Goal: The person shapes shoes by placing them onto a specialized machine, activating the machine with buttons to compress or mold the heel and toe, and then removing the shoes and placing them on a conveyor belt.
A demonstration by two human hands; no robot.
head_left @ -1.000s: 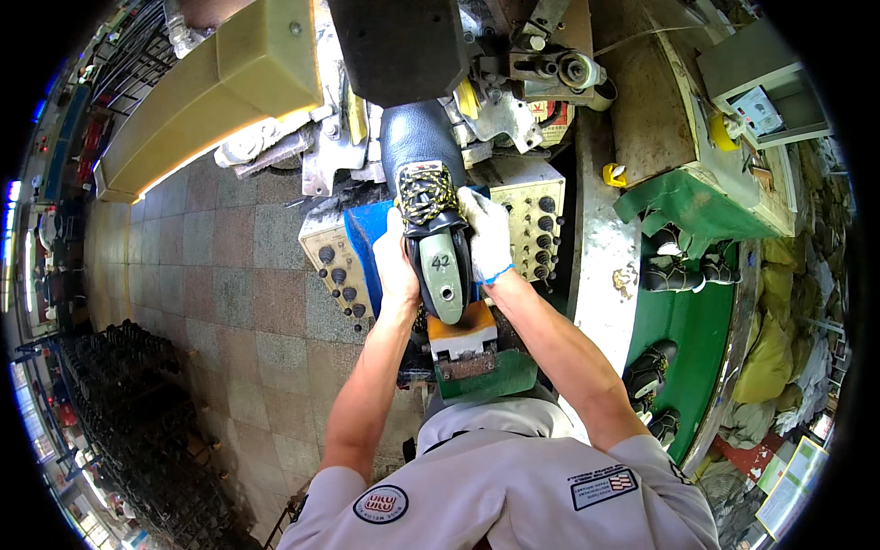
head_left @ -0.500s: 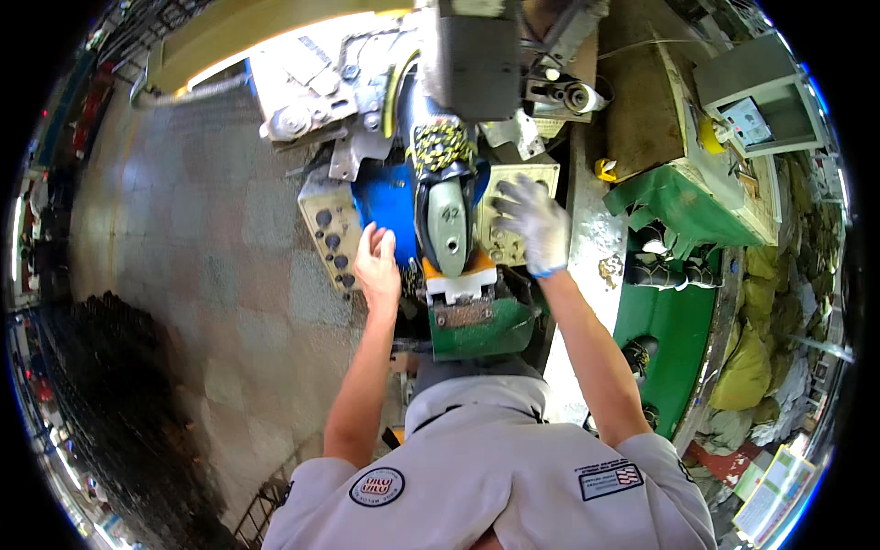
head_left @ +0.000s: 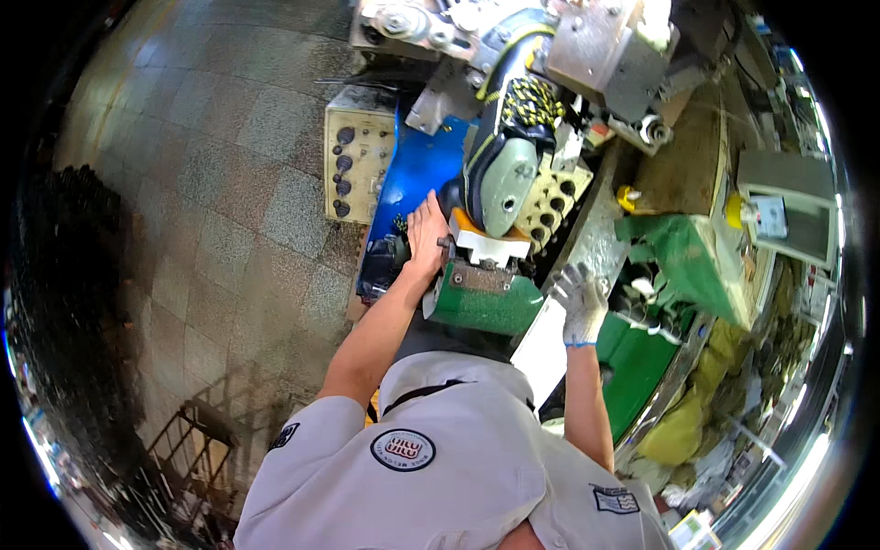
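Note:
A black shoe upper [head_left: 489, 137] with black-and-yellow laces [head_left: 533, 103] is clamped in a machine, toe end away from me. The grey-green last [head_left: 511, 188] shows at its heel end, above a white-and-orange support [head_left: 490, 242]. My left hand [head_left: 425, 235] is bare, its fingers stretched out along the left side of that support; whether it presses on anything there I cannot tell. My right hand [head_left: 579, 304], in a whitish glove, hangs in the air with fingers apart, right of the machine's green front cover [head_left: 486, 301]. It holds nothing.
Panels with dark knobs [head_left: 344, 170] flank a blue machine body [head_left: 426, 165]. Dark shoe parts [head_left: 383, 266] lie low at the left. On the right are a green conveyor belt [head_left: 623, 371] with several shoes, a metal ledge [head_left: 587, 243] and a green-draped box [head_left: 687, 266].
My view has shifted, bringing the machine up and right. My left hand has moved in beside the heel support. The gloved right hand has drawn back from the machine toward me.

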